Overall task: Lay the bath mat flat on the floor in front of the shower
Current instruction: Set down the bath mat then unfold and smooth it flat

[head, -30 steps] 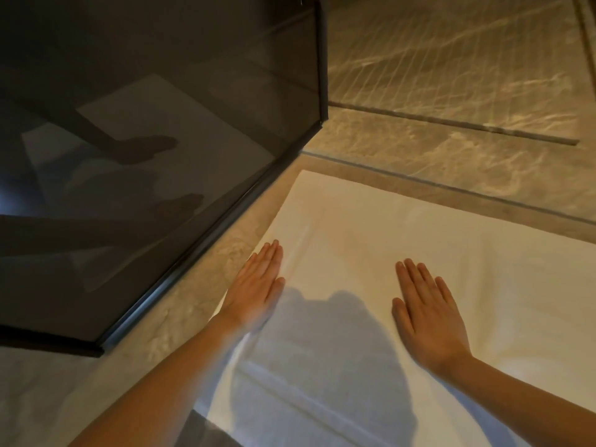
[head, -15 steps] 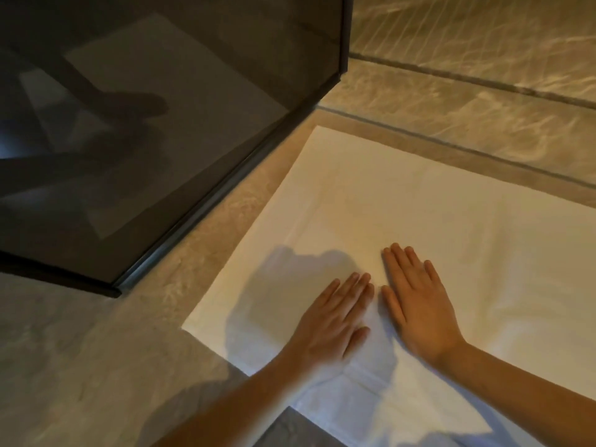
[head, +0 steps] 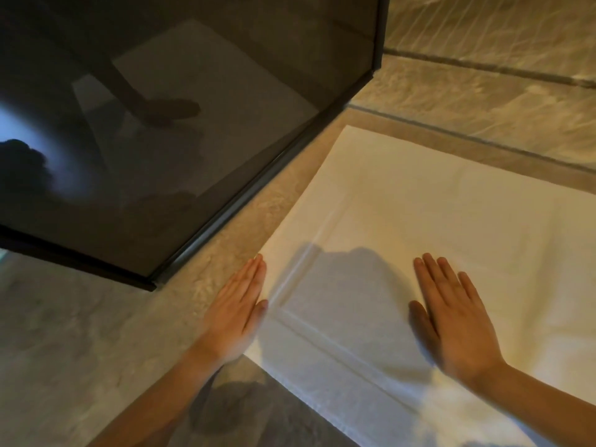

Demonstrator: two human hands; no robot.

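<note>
A white bath mat (head: 403, 204) lies spread on the marbled stone floor, its far edge along the shower threshold (head: 483, 146). My left hand (head: 237, 304) rests flat at the mat's left edge, fingers together, half on the floor. Further right, my right hand (head: 451, 314) presses palm-down on the mat with fingers spread. Neither hand holds anything. A faint crease runs across the mat between the hands, and my shadow falls over it.
A dark tinted glass shower panel (head: 193, 124) with a black frame stands at the left, its bottom rail (head: 245, 201) running diagonally close to the mat's left edge. The shower floor (head: 500, 37) lies beyond the threshold. Bare stone floor (head: 80, 350) stretches at the lower left.
My hands were side by side in the mat's middle half a second ago. They have slid apart, the left one out to the mat's left edge, the right one to the right.
</note>
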